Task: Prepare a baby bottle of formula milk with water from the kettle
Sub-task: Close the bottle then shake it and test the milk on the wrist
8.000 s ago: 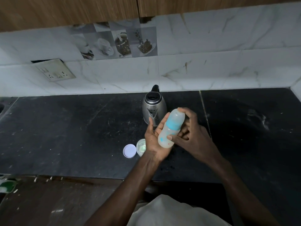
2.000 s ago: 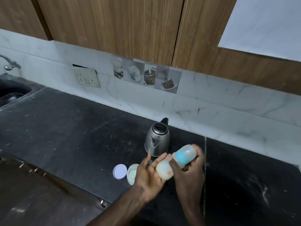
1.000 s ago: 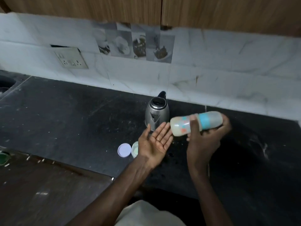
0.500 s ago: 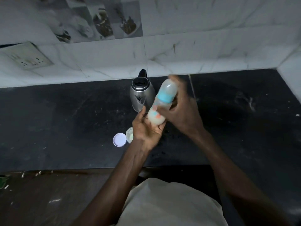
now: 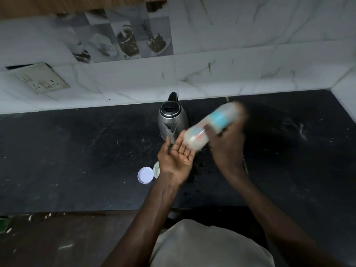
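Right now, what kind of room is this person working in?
Most likely a home kitchen. A dark stone countertop runs along a marble-look tiled wall that has picture tiles of cups and food. A steel kettle stands on the countertop, and a socket plate is set in the wall.

Bare left hand (image 5: 176, 157) and right hand (image 5: 226, 145), bare forearms (image 5: 154, 212), pale off-white garment (image 5: 208, 245) over the torso

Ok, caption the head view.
Right hand grips a blurred, blue-banded translucent plastic baby bottle, its base against open left hand.
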Available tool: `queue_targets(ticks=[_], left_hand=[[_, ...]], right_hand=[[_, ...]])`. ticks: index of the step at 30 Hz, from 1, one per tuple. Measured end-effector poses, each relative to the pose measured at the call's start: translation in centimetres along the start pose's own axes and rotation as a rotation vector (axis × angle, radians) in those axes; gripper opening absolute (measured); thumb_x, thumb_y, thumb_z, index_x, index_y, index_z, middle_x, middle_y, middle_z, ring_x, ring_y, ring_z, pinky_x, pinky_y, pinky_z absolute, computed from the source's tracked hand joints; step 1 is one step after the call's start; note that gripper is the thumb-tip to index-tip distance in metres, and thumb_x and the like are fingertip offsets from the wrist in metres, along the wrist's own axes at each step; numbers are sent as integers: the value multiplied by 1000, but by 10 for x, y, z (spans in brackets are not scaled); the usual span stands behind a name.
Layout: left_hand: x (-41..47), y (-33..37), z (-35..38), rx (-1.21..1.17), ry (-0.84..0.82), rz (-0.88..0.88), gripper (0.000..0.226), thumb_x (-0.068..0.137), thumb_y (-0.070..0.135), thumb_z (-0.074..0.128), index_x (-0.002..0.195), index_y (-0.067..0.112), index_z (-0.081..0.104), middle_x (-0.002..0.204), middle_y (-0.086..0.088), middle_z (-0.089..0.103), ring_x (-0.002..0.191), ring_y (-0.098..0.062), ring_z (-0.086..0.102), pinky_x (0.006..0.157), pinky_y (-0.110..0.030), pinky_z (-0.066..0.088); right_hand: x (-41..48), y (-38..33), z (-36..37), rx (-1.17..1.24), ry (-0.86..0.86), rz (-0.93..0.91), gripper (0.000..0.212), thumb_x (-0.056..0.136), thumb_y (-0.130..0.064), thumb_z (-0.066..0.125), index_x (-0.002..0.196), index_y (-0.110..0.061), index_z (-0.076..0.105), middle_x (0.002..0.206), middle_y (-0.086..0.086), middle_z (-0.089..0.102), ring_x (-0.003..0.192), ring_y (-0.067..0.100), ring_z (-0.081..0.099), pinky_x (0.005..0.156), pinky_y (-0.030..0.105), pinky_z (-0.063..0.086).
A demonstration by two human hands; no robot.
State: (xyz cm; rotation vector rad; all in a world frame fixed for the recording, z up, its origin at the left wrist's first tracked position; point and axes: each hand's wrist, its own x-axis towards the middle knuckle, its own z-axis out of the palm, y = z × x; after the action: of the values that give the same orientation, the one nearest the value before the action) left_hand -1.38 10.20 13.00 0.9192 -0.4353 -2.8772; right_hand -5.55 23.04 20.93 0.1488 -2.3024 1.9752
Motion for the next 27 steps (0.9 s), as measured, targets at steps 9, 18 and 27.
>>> queue_targets(ticks=[9,18,27], left_hand=[[-1,-5,7,33,21,-4,54,100,45,54,130,3,69,144,-19,64,136,-31,58,123,-44,36],[-1,-12,10,13,33,-2,50,100,44,56,124,2,70,128,-17,73,122,-31,68,116,-45,45],[-3,-14,12,14,46,-11,52,101,43,53,127,1,71,130,-17,72,123,-31,68,123,-44,37]], right_hand=[[10,-1,-4,6,-1,-31,83,84,-27,84,151,-27,34,118,-14,64,98,13,72,81,50,63],[9,-10,5,29,-9,-45,87,80,-40,82,150,-27,32,117,-14,62,100,4,70,85,40,63],[17,-10,-3,98,101,-73,84,83,-41,81,151,-20,35,123,-8,62,101,11,70,85,45,63]])
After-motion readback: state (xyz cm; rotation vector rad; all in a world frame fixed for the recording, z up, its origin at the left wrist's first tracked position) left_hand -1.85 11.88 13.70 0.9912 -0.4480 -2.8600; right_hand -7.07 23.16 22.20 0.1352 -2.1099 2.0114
